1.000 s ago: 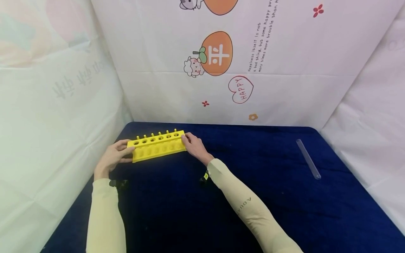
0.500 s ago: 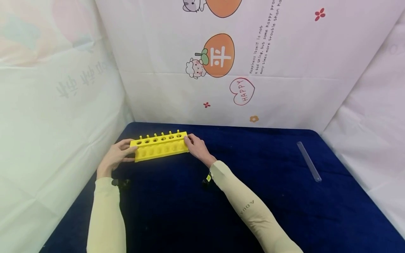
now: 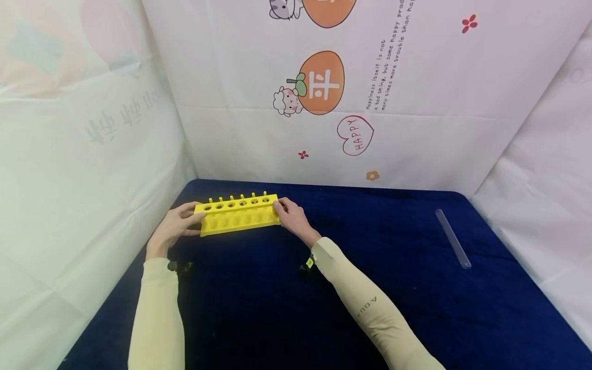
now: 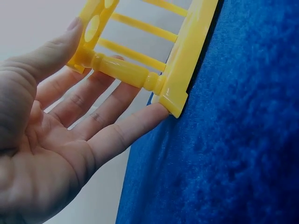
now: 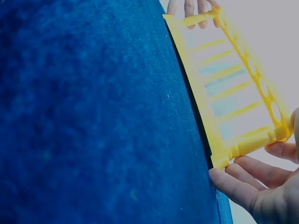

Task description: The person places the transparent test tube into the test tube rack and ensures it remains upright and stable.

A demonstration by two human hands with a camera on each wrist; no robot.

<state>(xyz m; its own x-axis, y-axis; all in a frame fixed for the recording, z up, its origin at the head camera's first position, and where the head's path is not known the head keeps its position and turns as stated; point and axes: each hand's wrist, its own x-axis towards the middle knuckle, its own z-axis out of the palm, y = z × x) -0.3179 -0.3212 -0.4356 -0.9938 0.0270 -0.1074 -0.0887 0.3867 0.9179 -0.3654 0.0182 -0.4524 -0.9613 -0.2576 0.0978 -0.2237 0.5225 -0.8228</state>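
A yellow plastic test tube rack (image 3: pixel 240 218) has a row of round holes along its top and short pegs behind them. It stands upright at the table's far left, its base against the blue cloth or just above it; I cannot tell which. My left hand (image 3: pixel 174 226) holds its left end, thumb on the top plate and fingers about the end post (image 4: pixel 121 71). At the opposite end my right hand (image 3: pixel 294 218) grips the rack, with fingertips at the post (image 5: pixel 254 142) and the base corner. A clear test tube (image 3: pixel 453 239) lies at the right, apart from both hands.
Dark blue cloth covers the table (image 3: pixel 370 246). White printed curtains stand behind it (image 3: pixel 259 144) and along the left and right sides. Dark wrist cameras hang under both wrists.
Both hands have shifted slightly to the right together with the rack, keeping their hold on its ends. The view has also drifted a little. The test tube lies as before.
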